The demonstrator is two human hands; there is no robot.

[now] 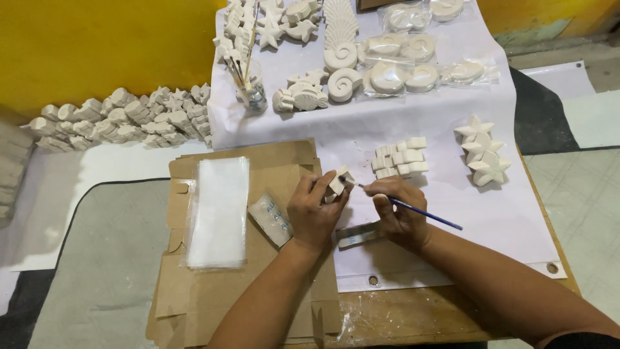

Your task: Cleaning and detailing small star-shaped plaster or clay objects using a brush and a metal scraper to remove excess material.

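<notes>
A small white plaster piece (337, 183) is pinched in the fingers of the left hand (314, 213), raised off the table and tilted so one face meets the brush. The right hand (400, 216) grips a thin blue paintbrush (413, 211) like a pen, its tip apparently touching the piece, though the contact is too small to be sure. Just beyond lies a stack of similar blocks (400, 158) within easy reach; plaster stars (482, 152) sit to the right, clear bags (218, 210) on flattened cardboard (187, 297) to the left.
</notes>
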